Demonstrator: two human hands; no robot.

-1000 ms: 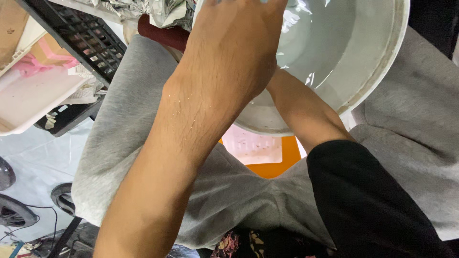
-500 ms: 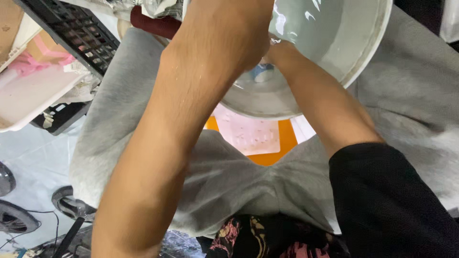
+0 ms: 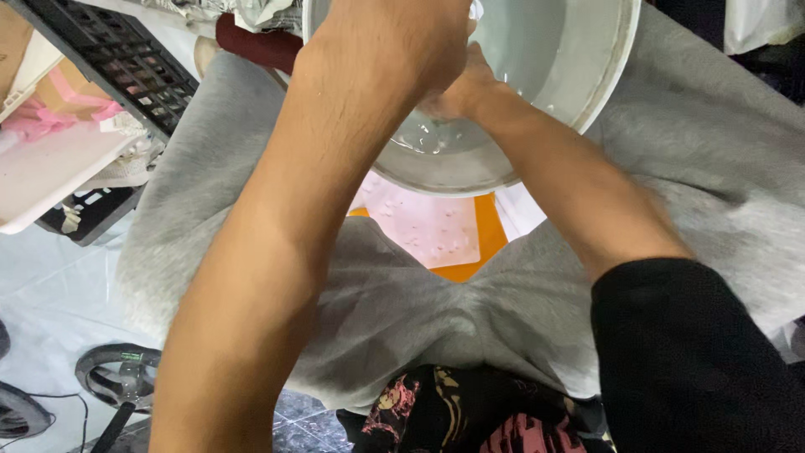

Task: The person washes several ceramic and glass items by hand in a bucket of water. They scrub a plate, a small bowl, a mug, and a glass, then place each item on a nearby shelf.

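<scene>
Grey-trousered lap (image 3: 402, 310) nearest, unchanged. White basin (image 3: 604, 75) has slid toward upper right. Left hand (image 3: 402, 42) now over water, grip unreadable. Right hand (image 3: 457, 92) has come into water (fingers hidden, hold undetermined).

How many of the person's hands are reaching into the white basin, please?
2: the left hand over the white basin's near side, the right hand just beside it in the water. Their fingers are hidden.

Both hands are inside a white basin (image 3: 587, 92) of water held between grey-trousered knees. Left hand (image 3: 394, 42) covers the near rim; right hand (image 3: 457, 92) sits partly submerged beside it. Grips not discernible.
</scene>
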